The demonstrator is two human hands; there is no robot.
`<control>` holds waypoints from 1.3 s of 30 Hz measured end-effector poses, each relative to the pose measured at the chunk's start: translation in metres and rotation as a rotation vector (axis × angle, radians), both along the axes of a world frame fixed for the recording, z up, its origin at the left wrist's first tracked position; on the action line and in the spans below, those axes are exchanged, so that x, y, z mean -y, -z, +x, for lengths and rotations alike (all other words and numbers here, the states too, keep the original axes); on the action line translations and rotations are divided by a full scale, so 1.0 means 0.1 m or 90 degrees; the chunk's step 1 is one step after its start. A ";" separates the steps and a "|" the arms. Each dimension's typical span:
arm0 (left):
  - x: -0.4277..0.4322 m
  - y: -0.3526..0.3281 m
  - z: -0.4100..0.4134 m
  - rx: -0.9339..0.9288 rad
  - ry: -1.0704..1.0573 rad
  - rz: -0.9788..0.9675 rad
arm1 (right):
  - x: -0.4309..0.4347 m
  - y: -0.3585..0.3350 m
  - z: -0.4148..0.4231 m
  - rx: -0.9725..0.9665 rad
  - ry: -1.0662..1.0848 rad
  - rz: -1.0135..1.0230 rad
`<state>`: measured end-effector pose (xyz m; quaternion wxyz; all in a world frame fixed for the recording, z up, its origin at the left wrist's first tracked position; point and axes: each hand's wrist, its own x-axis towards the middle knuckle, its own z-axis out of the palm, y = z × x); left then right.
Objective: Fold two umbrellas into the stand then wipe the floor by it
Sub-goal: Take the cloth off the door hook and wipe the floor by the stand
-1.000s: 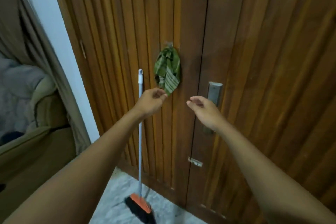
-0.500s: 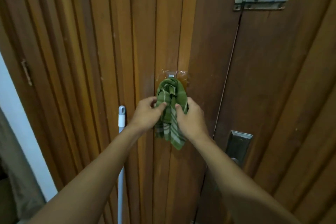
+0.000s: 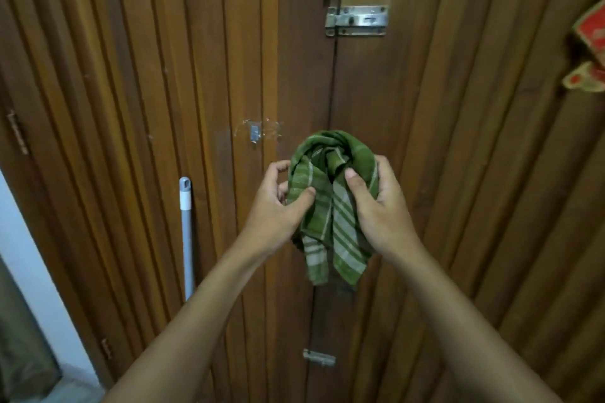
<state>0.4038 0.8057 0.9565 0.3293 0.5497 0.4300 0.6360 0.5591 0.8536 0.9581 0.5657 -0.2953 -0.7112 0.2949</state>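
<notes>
Both hands grip a bunched green cloth (image 3: 330, 206) with pale stripes: left hand (image 3: 278, 206) pinching one side, right hand (image 3: 376, 206) clutching the other.

Grey pole (image 3: 186, 232) lower end hidden behind left forearm (image 3: 196, 314); red ornament (image 3: 592, 29) cut by right edge; green cloth (image 3: 330, 216) inner folds hidden.

Mid-frame: cloth (image 3: 330, 206) betw. left hand (image 3: 275, 206) & right hand (image 3: 379, 209), in front of door (image 3: 131, 108). Hook (image 3: 254, 133) on door, up-left of cloth; broom handle (image 3: 186, 232) further left; bolt (image 3: 358, 20) above, small latch (image 3: 319, 357) below.
</notes>
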 end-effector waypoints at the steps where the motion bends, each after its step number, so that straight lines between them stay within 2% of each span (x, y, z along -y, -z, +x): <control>1: 0.12 0.05 0.19 0.000 0.020 -0.039 | 0.13 0.07 0.23 0.009 0.014 -0.019; 3: 0.38 0.18 0.62 -0.030 0.050 -0.106 | 0.40 0.25 0.72 0.027 0.053 -0.048; 6: 0.76 0.45 1.32 -0.037 0.091 -0.142 | 0.87 0.53 1.51 0.038 0.114 -0.089; 11: 1.26 0.96 2.54 0.035 0.121 -0.209 | 1.66 0.97 2.75 0.044 0.274 -0.112; 14: 1.41 1.27 3.24 0.076 0.123 -0.254 | 1.94 1.29 3.28 0.052 0.312 -0.163; 16: 1.45 1.44 3.66 0.126 0.138 -0.318 | 2.03 1.55 3.54 0.053 0.297 -0.240; 20: 1.43 1.78 4.32 0.334 0.258 -0.521 | 2.14 2.04 4.00 0.012 0.250 -0.378; 24: 1.28 2.41 4.80 0.268 0.376 -0.617 | 2.25 2.57 4.52 0.080 0.223 -0.473; 26: 1.24 2.73 5.04 0.218 0.387 -0.669 | 2.34 2.85 4.79 0.135 0.221 -0.512; 29: 1.23 3.14 5.34 0.134 0.401 -0.717 | 2.47 3.19 5.15 0.149 0.261 -0.557; 32: 1.24 3.57 5.71 0.031 0.377 -0.702 | 2.51 3.63 5.58 0.182 0.279 -0.565; 35: 1.26 4.14 6.14 -0.051 0.354 -0.662 | 2.49 4.20 6.02 0.165 0.263 -0.616; 39: 1.22 5.30 6.73 -0.125 0.349 -0.683 | 2.45 5.35 6.65 0.141 0.258 -0.656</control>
